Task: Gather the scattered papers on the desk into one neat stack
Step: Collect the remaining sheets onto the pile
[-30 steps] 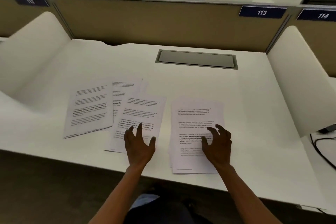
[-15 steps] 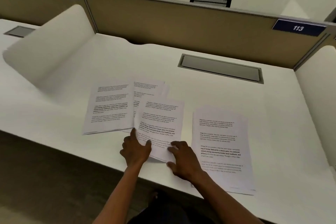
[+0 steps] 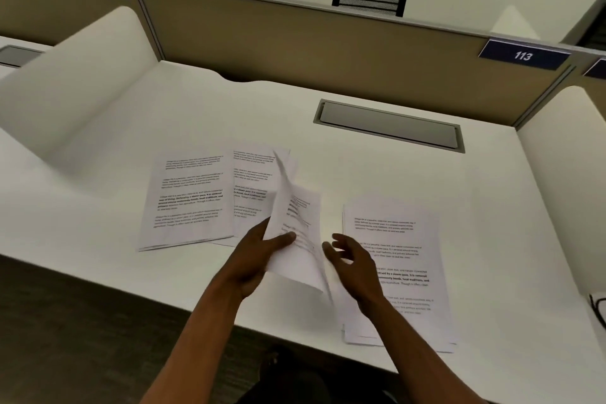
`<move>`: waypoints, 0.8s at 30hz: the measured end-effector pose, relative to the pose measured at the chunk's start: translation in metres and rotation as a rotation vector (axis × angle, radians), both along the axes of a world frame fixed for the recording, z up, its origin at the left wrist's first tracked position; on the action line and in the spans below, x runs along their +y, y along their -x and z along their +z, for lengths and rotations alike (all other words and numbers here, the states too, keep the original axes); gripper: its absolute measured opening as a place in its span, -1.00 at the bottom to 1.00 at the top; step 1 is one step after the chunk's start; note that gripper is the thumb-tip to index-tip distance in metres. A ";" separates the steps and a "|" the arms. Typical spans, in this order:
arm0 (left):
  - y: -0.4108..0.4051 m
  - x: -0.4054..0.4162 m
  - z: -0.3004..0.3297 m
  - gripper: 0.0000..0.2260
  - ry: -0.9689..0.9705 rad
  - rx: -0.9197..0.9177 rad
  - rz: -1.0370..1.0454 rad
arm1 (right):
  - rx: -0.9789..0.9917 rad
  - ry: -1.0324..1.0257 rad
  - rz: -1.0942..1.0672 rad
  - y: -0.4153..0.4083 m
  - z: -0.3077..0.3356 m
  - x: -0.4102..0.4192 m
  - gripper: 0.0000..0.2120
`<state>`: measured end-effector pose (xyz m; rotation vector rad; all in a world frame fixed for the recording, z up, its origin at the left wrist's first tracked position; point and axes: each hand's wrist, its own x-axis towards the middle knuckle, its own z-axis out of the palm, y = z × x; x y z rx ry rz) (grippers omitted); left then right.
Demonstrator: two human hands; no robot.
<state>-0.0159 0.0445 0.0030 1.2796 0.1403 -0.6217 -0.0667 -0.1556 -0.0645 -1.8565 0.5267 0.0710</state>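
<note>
In the head view, the left hand [image 3: 259, 257] is now lifting the middle sheets [image 3: 296, 233] off the desk [image 3: 328, 170]; half a second ago those pages were lying flat with both hands working at their near edge. The thumb is pinching the printed face while the fingers are curling behind, so the bundle is standing nearly on edge and bowing, its far corner blurring. The right hand [image 3: 352, 259] is hovering just beside it with fingers loosely spread, gripping nothing, above the near left part of the right pile [image 3: 403, 259]. This probably means the pick-up is succeeding and the bundle is heading onto that right pile, which is serving as the gathering stack. Two more groups are lying further left: the left pile [image 3: 188, 200] and the overlapped sheets [image 3: 252, 187] tucked partly under it. All pages are white with black print, and the right pile's edges are fanning slightly, so squaring is remaining.
</note>
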 end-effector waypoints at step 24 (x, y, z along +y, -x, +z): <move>0.013 -0.073 -0.093 -0.58 -1.031 -0.486 0.186 | -0.038 0.388 -0.136 0.028 -0.035 -0.185 -0.62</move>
